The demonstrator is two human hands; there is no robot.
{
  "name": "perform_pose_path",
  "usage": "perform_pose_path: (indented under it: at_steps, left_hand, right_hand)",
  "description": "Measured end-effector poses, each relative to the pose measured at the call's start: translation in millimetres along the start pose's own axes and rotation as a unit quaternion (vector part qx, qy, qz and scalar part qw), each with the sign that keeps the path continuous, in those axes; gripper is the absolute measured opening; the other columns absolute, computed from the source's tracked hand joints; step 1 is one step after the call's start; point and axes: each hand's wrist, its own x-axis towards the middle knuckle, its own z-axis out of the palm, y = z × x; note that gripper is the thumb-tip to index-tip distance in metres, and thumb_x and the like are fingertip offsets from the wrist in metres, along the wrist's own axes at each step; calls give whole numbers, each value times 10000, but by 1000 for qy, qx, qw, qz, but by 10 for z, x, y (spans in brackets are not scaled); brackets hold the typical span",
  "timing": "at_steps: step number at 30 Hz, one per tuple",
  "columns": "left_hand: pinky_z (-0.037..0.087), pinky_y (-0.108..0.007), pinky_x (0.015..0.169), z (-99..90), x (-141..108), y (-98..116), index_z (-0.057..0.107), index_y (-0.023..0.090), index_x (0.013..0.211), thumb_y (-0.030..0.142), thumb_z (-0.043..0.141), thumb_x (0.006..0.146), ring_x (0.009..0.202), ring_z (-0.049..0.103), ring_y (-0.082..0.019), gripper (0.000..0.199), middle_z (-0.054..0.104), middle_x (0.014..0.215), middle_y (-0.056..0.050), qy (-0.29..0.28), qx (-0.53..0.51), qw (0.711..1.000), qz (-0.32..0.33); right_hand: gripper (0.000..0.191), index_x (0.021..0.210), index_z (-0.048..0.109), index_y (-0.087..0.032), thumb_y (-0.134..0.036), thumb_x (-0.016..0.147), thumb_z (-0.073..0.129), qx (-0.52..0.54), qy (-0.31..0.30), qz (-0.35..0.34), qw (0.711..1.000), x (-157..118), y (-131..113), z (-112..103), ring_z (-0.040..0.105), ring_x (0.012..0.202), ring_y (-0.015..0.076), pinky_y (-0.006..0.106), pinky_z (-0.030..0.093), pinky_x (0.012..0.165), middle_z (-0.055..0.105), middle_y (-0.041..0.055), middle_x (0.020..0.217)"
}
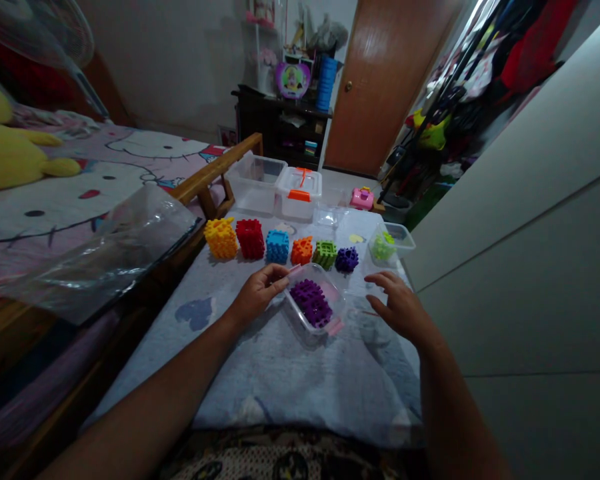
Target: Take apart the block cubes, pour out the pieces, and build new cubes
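Observation:
A clear container with pink clips [334, 287] holds purple interlocking pieces [311, 302]. My left hand [264, 288] pinches its upper left edge. To the right of it, my right hand [394, 303] is raised with fingers apart and nothing between them; a clear lid-like sheet [363, 305] lies beneath and beside that hand. Behind the container runs a row of stacked pieces: yellow [221, 239], red [251, 239], blue [277, 247], orange [301, 251], green [325, 254] and dark purple [347, 259].
A clear tub [405, 239] with light green pieces [383, 246] stands at the back right. Larger clear bins [257, 185] and an orange-handled box [300, 193] line the far edge. A wooden bed rail [215, 172] borders the left, a white cabinet [530, 267] the right.

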Motion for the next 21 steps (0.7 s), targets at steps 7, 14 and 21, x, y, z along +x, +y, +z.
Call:
perform_pose_path:
  at_steps: [7, 14, 21]
  left_hand:
    - [477, -253, 643, 2, 23, -70, 622, 229, 959, 382, 737, 746, 739, 576, -150, 287, 609, 815, 14, 28, -37, 999, -9]
    - [428, -229, 566, 88, 190, -137, 674, 177, 1034, 483, 667, 799, 593, 530, -115, 386, 616, 748, 1, 48, -48, 996, -66]
    - [429, -229, 527, 104, 198, -103, 722, 151, 891, 459, 726, 756, 599, 577, -145, 336, 640, 680, -23, 9, -108, 987, -120]
  right_hand:
    - [788, 1427, 454, -200, -330, 711, 756, -25, -72, 33, 997, -393, 225, 370, 423, 1365, 340, 540, 374, 1111, 487, 171, 1454]
    - [231, 1047, 698, -175, -217, 856, 574, -17, -7, 31, 999, -296, 297, 435, 588, 1174, 304, 501, 458, 1025, 647, 160, 1231]
    - [208, 887, 745, -192, -253, 897, 547, -4, 38, 24, 999, -289, 296, 459, 642, 1066, 281, 464, 507, 946, 703, 133, 1124]
